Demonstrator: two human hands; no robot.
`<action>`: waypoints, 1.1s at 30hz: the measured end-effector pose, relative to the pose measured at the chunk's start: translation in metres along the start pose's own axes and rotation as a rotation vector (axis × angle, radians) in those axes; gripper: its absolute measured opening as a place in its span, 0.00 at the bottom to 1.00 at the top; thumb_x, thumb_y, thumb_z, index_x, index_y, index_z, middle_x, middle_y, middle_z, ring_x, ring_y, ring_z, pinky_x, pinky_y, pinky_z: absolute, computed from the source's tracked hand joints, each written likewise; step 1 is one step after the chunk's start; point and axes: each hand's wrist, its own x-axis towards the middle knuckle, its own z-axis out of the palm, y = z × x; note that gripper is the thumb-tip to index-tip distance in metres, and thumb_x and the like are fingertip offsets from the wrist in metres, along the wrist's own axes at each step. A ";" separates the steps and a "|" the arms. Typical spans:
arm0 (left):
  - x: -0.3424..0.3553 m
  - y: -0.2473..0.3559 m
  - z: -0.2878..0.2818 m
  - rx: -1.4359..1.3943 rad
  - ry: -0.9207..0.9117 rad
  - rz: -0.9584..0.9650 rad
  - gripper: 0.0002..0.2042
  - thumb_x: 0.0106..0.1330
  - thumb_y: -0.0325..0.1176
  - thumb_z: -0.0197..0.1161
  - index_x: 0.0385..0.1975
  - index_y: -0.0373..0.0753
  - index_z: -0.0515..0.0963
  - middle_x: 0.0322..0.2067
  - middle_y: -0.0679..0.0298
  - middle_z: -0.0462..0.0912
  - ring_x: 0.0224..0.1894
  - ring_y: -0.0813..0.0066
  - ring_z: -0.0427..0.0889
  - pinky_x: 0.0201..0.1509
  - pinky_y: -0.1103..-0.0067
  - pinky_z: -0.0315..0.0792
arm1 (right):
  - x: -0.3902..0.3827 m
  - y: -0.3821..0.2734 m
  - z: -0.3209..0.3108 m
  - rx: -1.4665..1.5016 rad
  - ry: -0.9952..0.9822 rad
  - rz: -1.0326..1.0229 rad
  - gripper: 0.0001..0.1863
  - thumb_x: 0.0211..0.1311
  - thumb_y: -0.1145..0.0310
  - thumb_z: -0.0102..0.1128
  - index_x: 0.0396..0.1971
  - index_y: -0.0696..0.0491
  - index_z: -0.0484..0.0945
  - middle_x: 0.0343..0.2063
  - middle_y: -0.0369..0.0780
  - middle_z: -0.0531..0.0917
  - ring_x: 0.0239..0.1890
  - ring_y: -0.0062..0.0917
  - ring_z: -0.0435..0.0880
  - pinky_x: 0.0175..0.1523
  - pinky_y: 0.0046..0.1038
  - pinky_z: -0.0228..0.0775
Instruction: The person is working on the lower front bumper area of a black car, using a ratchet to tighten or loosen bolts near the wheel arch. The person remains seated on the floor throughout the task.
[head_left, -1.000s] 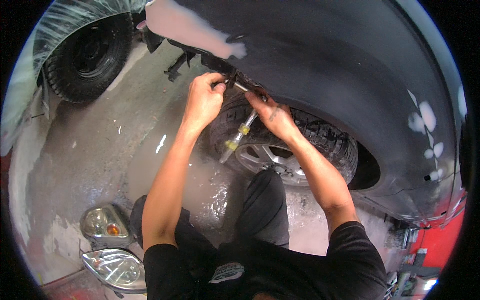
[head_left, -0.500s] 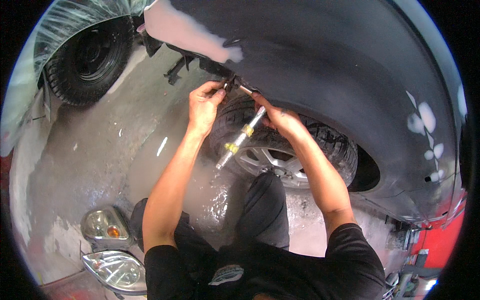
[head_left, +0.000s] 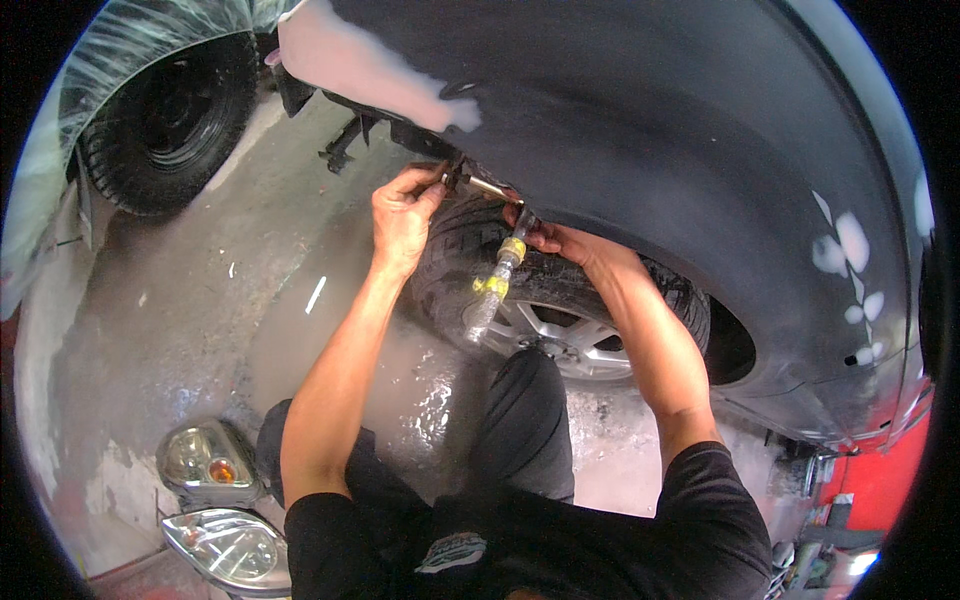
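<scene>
My left hand (head_left: 402, 222) is closed in a pinch at the lower edge of the dark grey car fender (head_left: 640, 110), steadying the dark end of a metal extension bar (head_left: 487, 186). From there the bar runs right to my right hand (head_left: 560, 240), whose fingers are wrapped round the head of a ratchet wrench. The ratchet's silver handle (head_left: 497, 287), banded with yellow tape, hangs down in front of the tyre (head_left: 465, 245). What the bar's left end sits on is hidden by my left fingers and the fender edge.
Lower left on the wet floor lie two headlights: one with an orange lamp (head_left: 205, 462) and a clear one (head_left: 230, 548). Another vehicle's wheel (head_left: 170, 135) stands upper left under plastic sheeting. A black bracket (head_left: 345, 145) juts beneath the fender, near pink filler (head_left: 360, 65).
The ratchet handle has swung, its lower end shifting right and toward the tyre. My right hand has dropped slightly and turned under the ratchet head; my left hand stays almost in place.
</scene>
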 end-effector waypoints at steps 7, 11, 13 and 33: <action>0.002 -0.006 0.000 0.032 0.006 0.054 0.08 0.64 0.17 0.62 0.41 0.29 0.83 0.43 0.62 0.84 0.46 0.77 0.80 0.55 0.79 0.71 | 0.007 0.004 0.005 0.261 -0.134 0.067 0.16 0.70 0.59 0.57 0.42 0.57 0.81 0.26 0.44 0.84 0.10 0.18 0.71 0.09 0.17 0.55; 0.001 -0.002 0.001 0.091 0.010 0.045 0.07 0.65 0.18 0.62 0.41 0.29 0.83 0.42 0.63 0.84 0.42 0.77 0.80 0.48 0.79 0.73 | 0.011 0.006 0.010 0.066 -0.088 -0.002 0.16 0.71 0.58 0.56 0.40 0.57 0.81 0.25 0.43 0.83 0.09 0.17 0.69 0.09 0.17 0.54; 0.000 0.010 0.002 0.196 -0.004 0.052 0.07 0.65 0.19 0.62 0.41 0.28 0.83 0.39 0.63 0.84 0.38 0.77 0.80 0.43 0.79 0.74 | 0.011 0.009 0.014 -0.171 -0.031 -0.071 0.17 0.71 0.57 0.56 0.39 0.57 0.81 0.24 0.42 0.83 0.09 0.16 0.68 0.11 0.18 0.55; 0.001 0.027 0.003 0.197 -0.068 -0.112 0.06 0.66 0.20 0.59 0.40 0.29 0.78 0.34 0.64 0.82 0.32 0.79 0.80 0.35 0.79 0.75 | -0.029 -0.004 0.036 -0.844 0.097 -0.079 0.18 0.74 0.52 0.51 0.56 0.45 0.71 0.25 0.39 0.76 0.27 0.21 0.75 0.34 0.29 0.68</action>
